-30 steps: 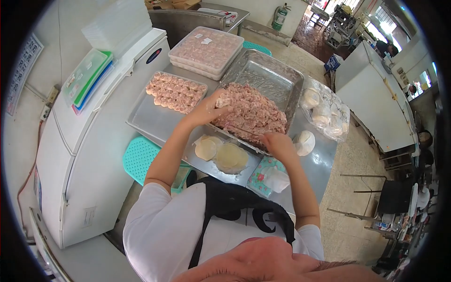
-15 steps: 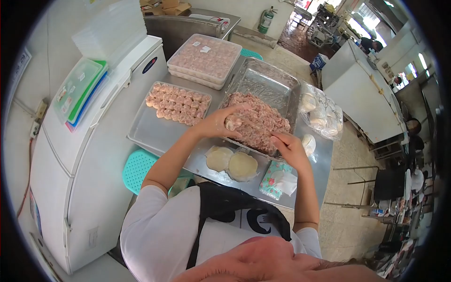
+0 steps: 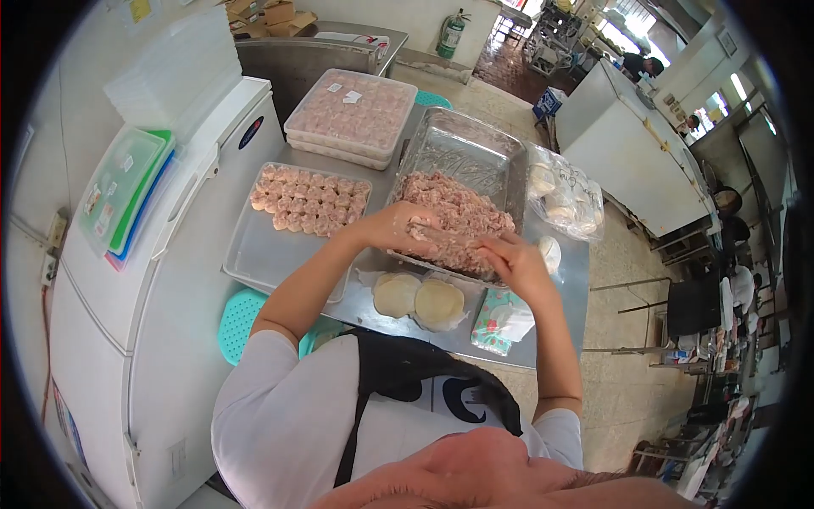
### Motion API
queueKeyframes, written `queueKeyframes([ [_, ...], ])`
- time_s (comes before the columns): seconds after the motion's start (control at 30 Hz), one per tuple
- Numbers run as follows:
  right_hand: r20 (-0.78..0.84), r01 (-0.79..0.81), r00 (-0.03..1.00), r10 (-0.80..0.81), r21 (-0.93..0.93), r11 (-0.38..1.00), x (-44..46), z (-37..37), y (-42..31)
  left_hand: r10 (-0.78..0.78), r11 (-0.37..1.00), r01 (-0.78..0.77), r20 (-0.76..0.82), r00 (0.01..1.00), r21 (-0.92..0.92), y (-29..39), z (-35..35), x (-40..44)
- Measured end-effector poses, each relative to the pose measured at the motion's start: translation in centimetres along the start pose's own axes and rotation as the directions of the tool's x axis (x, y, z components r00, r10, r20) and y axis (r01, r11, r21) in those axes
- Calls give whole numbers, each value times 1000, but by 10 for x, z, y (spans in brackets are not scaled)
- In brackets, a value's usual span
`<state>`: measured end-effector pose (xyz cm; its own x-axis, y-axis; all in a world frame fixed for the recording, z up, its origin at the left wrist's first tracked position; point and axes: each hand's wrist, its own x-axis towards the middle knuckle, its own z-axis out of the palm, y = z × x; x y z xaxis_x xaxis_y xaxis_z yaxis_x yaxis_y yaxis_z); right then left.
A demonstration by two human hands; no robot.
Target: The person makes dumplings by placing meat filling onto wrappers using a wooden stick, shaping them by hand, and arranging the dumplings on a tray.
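A deep metal pan (image 3: 517, 161) holds a mound of raw ground meat (image 3: 454, 199). Over its near left side, my left hand (image 3: 400, 227) is curled around a small meat-filled dumpling, mostly hidden by the fingers. My right hand (image 3: 517, 261), at the pan's near right edge, pinches a thin, flat spatula-like tool that points toward the left hand; its outline blends into the meat. Two stacks of round dough wrappers (image 3: 438, 301) lie in front of the pan. To the left, rows of filled dumplings (image 3: 309, 199) fill the far part of a plastic tray (image 3: 246, 246).
Behind the tray stand stacked lidded boxes of dumplings (image 3: 352, 114). Bagged wrappers (image 3: 564, 195) lie right of the pan, and a floral tissue pack (image 3: 494, 322) near the front edge. A white freezer (image 3: 182, 254) borders the left. Other people are far back right.
My left hand has closed further around the dumpling, and the tool in my right hand has come closer to it. The whole view has shifted slightly.
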<state>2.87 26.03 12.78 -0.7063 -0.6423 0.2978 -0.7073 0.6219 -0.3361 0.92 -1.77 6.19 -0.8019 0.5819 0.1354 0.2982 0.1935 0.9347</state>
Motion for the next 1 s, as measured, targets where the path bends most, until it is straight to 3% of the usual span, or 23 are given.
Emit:
queueKeyframes([
  [0.03, -63, -7, 998, 3, -57, 998, 2, -5, -6, -161, 985, 161, 11, 987, -58, -2, -1, -1],
  [0.1, -187, -30, 982, -1, -165, 986, 1, -12, -21, -115, 986, 111, -25, 993, -122, -1, -4, -3],
  [0.13, -157, -7, 987, -19, -161, 987, 0, -8, -21, -93, 984, 86, -42, 995, -155, 0, -4, -4],
  [0.23, -76, 14, 997, -25, -148, 989, -1, -1, -18, -9, 999, 12, -77, 997, 42, 0, -3, -5],
  [0.3, -31, -14, 999, 9, -148, 989, 5, -22, -15, 28, 999, -34, -177, 984, -29, 5, 2, -12],
  [0.33, -18, -37, 999, 36, -95, 995, 6, -31, -17, 44, 996, -59, -223, 974, -62, 8, 4, -15],
  [0.43, 5, -54, 999, 54, 26, 998, 5, -38, -23, 198, 980, -187, -346, 917, 64, 13, 7, -20],
  [0.53, -1, 23, 1000, -23, 97, 995, 6, -10, -28, 190, 982, -181, -266, 945, 58, 9, 1, -27],
  [0.63, 28, 15, 999, -20, 165, 986, 11, 6, -22, 10, 998, 12, -313, 950, 69, 6, -4, -38],
  [0.73, 18, -72, 997, 70, 201, 977, 8, 6, -11, -270, 957, 234, -229, 935, -173, 6, -19, -59],
  [0.83, -16, -173, 982, 187, 305, 936, -8, 17, -2, 94, 980, -1, -456, 885, 200, -13, -33, -95],
  [0.93, -52, -211, 969, 242, 334, 918, -33, 36, 18, -327, 872, 477, -593, 736, 112, -49, -54, -153],
  [1.0, 11, -379, 906, 423, 463, 801, -53, 50, 30, -293, 799, 564, -686, 666, 206, -100, -65, -200],
])
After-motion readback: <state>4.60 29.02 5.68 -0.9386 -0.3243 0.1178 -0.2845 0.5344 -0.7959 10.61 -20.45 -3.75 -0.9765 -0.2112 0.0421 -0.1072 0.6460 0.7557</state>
